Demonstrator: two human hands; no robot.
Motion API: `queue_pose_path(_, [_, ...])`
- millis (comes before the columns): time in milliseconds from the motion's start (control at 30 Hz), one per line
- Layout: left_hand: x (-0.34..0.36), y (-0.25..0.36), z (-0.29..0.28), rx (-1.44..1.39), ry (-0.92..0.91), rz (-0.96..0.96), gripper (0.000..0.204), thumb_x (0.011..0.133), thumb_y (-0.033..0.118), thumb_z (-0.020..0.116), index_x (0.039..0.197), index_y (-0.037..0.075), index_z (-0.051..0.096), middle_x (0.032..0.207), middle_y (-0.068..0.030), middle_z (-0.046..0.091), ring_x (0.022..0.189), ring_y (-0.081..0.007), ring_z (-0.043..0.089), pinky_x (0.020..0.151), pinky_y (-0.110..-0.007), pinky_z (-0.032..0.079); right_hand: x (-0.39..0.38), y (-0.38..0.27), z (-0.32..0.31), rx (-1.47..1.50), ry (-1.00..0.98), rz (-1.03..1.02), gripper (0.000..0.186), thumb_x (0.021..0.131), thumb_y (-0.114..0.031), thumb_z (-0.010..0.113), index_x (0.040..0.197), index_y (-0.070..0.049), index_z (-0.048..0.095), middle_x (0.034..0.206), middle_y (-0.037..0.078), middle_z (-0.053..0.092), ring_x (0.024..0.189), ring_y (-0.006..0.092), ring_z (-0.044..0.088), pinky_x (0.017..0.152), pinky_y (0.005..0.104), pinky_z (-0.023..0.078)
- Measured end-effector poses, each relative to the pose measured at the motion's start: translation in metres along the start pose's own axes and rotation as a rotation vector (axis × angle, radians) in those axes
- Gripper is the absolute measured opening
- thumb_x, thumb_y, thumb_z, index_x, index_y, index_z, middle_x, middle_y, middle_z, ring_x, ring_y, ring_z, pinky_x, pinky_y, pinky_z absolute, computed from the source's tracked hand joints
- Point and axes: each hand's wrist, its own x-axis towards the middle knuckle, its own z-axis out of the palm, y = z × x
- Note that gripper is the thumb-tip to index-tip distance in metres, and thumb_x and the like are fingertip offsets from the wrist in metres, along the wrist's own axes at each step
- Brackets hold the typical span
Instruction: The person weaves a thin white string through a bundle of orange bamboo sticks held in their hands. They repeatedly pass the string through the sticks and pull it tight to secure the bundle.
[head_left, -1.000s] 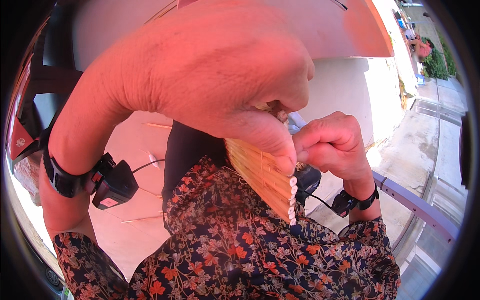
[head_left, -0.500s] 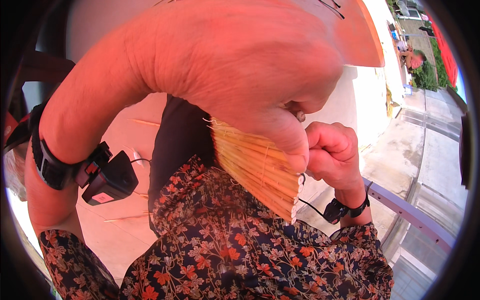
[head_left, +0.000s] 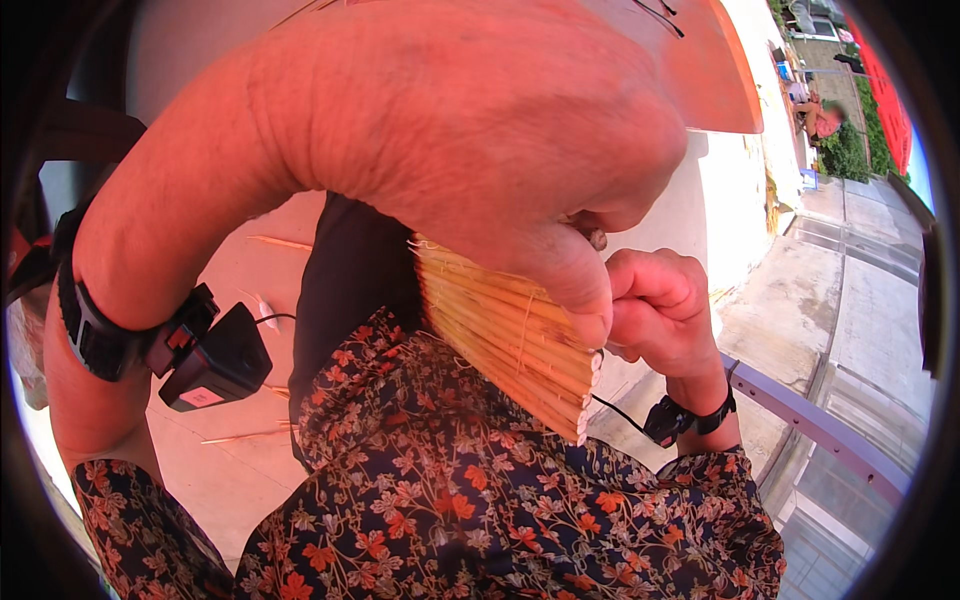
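A flat fan of yellow stalks (head_left: pixel 510 330), lashed side by side with thin thread, lies under my left hand (head_left: pixel 500 140). That hand is large in view and closed on the stalks, thumb pressed along their upper side near the pale cut ends. A small brown tip (head_left: pixel 598 240) pokes out between its thumb and curled fingers. Just right of the thumb, my right hand (head_left: pixel 660 305) is closed in a pinch beside the cut ends. What its fingers hold, if anything, is hidden. The stalks' far upper part is covered by my left hand.
Black wrist devices, one a boxy camera (head_left: pixel 215 360), sit on both my forearms. Loose stalks (head_left: pixel 245 436) lie on the floor at left. An orange-red panel (head_left: pixel 715 70) stands beyond my left hand, a metal rail (head_left: pixel 815 425) at right. Another person (head_left: pixel 825 120) sits far off.
Both hands keep nearly the same pose around the stalks. The whole scene has shifted slightly left in view, and the stalk fan has turned a little.
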Motion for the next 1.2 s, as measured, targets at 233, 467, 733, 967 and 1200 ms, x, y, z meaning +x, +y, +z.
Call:
queue_pose_path(233, [0.0,0.001,0.001,0.004,0.006,-0.005,0.05,0.063,0.052,0.082,0.071,0.007,0.061,0.068,-0.0013,0.051,0.061,-0.0255,0.056,0.053,-0.039,0.037,0.004,0.006,-0.008,0.156,-0.056,0.019,0.008,0.09,0.003,0.066,0.093,0.002,0.074,0.073,0.0,0.065,0.058,0.0033,0.051,0.05,0.0216,0.037])
queue_pose_path(467, [-0.001,0.002,0.002,0.004,0.013,-0.009,0.05,0.062,0.052,0.082,0.071,0.007,0.061,0.068,-0.0015,0.051,0.062,-0.0257,0.056,0.053,-0.039,0.038,0.003,0.004,-0.001,0.246,-0.08,0.085,0.006,0.094,0.003,0.064,0.096,0.002,0.069,0.07,-0.002,0.06,0.056,0.0017,0.047,0.049,0.0211,0.034])
queue_pose_path(733, [0.0,0.0,0.003,0.0,0.022,-0.011,0.05,0.062,0.052,0.082,0.07,0.007,0.061,0.068,-0.0016,0.051,0.062,-0.0259,0.056,0.053,-0.039,0.038,-0.004,-0.005,0.012,0.151,0.002,0.108,0.002,0.098,0.0,0.061,0.097,-0.001,0.061,0.066,-0.007,0.052,0.058,0.0005,0.04,0.052,0.021,0.03])
queue_pose_path(967, [0.003,-0.001,0.005,0.004,0.027,-0.008,0.05,0.062,0.052,0.082,0.069,0.007,0.061,0.067,-0.0018,0.051,0.062,-0.0261,0.056,0.053,-0.039,0.038,-0.001,-0.007,0.008,0.018,-0.022,0.061,0.002,0.095,0.0,0.063,0.097,-0.002,0.063,0.069,-0.005,0.058,0.063,0.0016,0.046,0.056,0.0218,0.036])
queue_pose_path(1200, [-0.003,0.004,0.005,0.014,0.022,-0.022,0.05,0.062,0.051,0.082,0.069,0.007,0.061,0.067,-0.0019,0.052,0.062,-0.0262,0.057,0.054,-0.039,0.038,0.0,-0.005,0.003,0.014,-0.038,0.022,0.004,0.092,0.001,0.065,0.094,0.0,0.069,0.071,-0.002,0.063,0.06,0.0035,0.051,0.054,0.0224,0.039])
